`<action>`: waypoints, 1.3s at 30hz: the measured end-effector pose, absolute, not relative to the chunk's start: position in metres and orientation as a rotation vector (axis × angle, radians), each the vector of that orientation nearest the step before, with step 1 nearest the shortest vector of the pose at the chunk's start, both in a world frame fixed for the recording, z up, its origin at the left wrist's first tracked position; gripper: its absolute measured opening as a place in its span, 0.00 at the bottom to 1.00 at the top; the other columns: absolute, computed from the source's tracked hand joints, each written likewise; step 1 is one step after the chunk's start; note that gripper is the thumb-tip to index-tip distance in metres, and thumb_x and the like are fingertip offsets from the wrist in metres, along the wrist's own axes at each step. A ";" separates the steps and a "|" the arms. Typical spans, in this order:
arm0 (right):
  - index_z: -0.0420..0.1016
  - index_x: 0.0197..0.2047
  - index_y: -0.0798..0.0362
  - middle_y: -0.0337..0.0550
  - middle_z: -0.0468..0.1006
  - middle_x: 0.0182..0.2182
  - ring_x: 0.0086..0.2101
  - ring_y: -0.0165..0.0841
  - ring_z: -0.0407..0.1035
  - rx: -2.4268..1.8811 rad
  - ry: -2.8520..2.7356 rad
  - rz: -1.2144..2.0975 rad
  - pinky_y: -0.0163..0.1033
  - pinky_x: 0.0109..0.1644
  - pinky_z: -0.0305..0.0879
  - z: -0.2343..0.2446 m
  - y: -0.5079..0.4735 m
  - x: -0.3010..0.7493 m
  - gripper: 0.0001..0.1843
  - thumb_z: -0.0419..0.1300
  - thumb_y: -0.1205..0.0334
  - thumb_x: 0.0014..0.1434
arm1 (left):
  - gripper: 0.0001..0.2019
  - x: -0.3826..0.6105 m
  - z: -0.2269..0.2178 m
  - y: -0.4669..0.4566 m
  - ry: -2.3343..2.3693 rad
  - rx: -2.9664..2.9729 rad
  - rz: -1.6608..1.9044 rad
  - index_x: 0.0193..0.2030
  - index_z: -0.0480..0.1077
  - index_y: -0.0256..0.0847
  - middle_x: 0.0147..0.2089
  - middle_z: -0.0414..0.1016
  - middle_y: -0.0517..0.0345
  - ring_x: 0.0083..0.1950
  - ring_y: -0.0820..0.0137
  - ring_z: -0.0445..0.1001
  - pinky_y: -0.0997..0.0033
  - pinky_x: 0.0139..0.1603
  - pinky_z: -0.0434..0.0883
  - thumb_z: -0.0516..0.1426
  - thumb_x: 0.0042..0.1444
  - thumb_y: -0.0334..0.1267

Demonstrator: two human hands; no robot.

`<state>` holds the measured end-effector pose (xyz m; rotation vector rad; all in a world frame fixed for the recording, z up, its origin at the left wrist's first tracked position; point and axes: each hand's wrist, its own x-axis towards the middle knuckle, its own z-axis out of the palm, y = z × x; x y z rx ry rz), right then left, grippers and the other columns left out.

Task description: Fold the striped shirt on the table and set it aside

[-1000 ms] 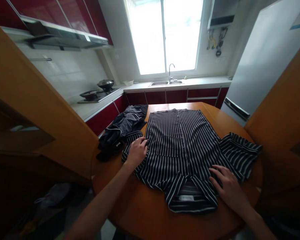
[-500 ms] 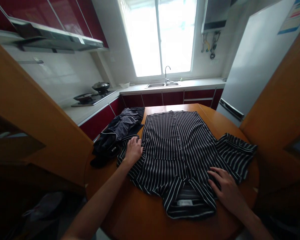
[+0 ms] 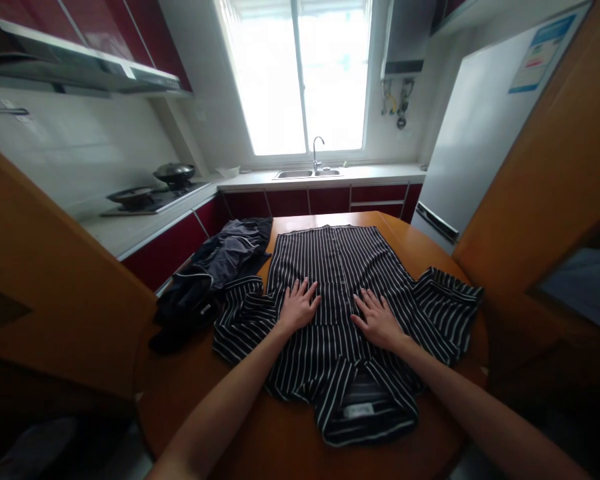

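A black shirt with white stripes point(image 3: 325, 260) lies spread front side up on the round wooden table point(image 3: 180, 413), its collar point(image 3: 325, 413) toward me and its hem at the far side. My left hand point(image 3: 299, 307) rests on the shirt front, left of the button line, fingers spread. On the other side of the buttons, my right hand point(image 3: 377, 320) lies on the fabric, also with its fingers apart. Neither hand grips the cloth. The left sleeve point(image 3: 243, 320) and the right sleeve point(image 3: 450, 307) extend out to the sides.
A dark heap of clothes point(image 3: 220, 267) lies at the table's left edge, close to the left sleeve. Beyond the table are a stove with pans point(image 3: 173, 173), a sink point(image 3: 295, 175) under the window, and a fridge point(image 3: 470, 133) at the right. Wooden panels flank both sides.
My left hand has moved right from the left sleeve onto the shirt front. My right hand has moved away from me and inward from the shoulder. The view has shifted slightly right.
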<state>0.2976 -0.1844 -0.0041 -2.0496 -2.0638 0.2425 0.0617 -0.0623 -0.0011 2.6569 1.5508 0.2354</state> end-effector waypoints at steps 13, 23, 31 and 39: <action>0.56 0.73 0.55 0.51 0.49 0.74 0.72 0.43 0.39 -2.183 -1.834 0.216 0.56 0.73 0.33 -0.014 -0.184 0.310 0.35 0.40 0.43 0.72 | 0.31 0.036 0.007 -0.029 1.944 2.378 0.279 0.73 0.57 0.39 0.76 0.50 0.42 0.76 0.47 0.47 0.38 0.72 0.48 0.42 0.70 0.52; 0.59 0.72 0.57 0.52 0.51 0.73 0.72 0.43 0.42 -2.156 -1.822 0.178 0.55 0.73 0.36 -0.012 -0.185 0.310 0.34 0.48 0.48 0.69 | 0.28 0.075 0.004 -0.068 1.227 2.773 0.170 0.74 0.55 0.54 0.78 0.48 0.57 0.78 0.54 0.42 0.42 0.74 0.46 0.43 0.70 0.56; 0.59 0.72 0.55 0.50 0.52 0.73 0.72 0.43 0.43 -2.171 -1.823 0.187 0.54 0.73 0.36 -0.012 -0.183 0.312 0.32 0.47 0.49 0.70 | 0.31 0.074 0.003 -0.066 1.472 2.708 0.168 0.75 0.53 0.54 0.78 0.46 0.57 0.78 0.52 0.40 0.44 0.74 0.44 0.42 0.69 0.60; 0.56 0.73 0.58 0.56 0.48 0.73 0.72 0.47 0.40 -2.209 -1.894 0.163 0.62 0.72 0.38 -0.018 -0.188 0.305 0.33 0.45 0.52 0.70 | 0.31 0.071 -0.004 -0.057 1.769 2.571 0.283 0.74 0.56 0.44 0.77 0.50 0.49 0.77 0.50 0.44 0.42 0.73 0.47 0.41 0.70 0.56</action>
